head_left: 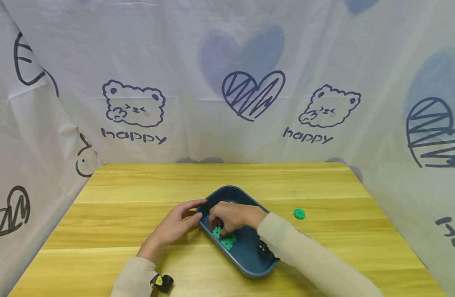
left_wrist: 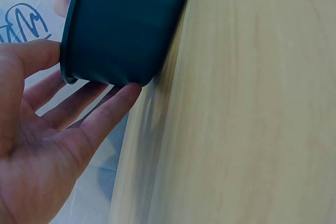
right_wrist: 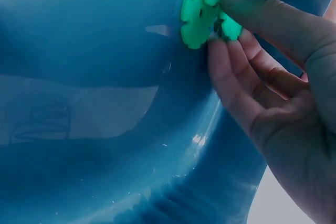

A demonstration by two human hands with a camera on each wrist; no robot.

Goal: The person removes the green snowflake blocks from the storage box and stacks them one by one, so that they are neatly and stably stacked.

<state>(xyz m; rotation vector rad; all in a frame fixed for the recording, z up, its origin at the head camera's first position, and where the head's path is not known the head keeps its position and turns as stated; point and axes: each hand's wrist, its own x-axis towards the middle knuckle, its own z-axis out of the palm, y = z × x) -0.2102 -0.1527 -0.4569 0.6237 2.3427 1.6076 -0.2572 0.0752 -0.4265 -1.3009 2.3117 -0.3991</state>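
A dark blue tray (head_left: 249, 260) with rounded corners lies slantwise on the table. My left hand (head_left: 175, 225) is at its left corner, thumb and extended fingers touching the outside of the wall (left_wrist: 126, 30). Inside the tray, my right hand (head_left: 229, 216) reaches down to several green notched plastic discs, shaped like snowflake building pieces. Between thumb and fingers it pinches one green disc (right_wrist: 231, 27). Other green discs (head_left: 228, 242) lie close together against the tray's near-left wall; the fingers partly hide them.
One more green disc (head_left: 299, 213) lies on the wooden table (head_left: 138, 185), right of the tray. A black wrist device (head_left: 164, 283) sits at the left sleeve, and a dark one (head_left: 263, 248) shows by the right sleeve. A printed cloth (head_left: 190, 62) hangs behind and at the sides.
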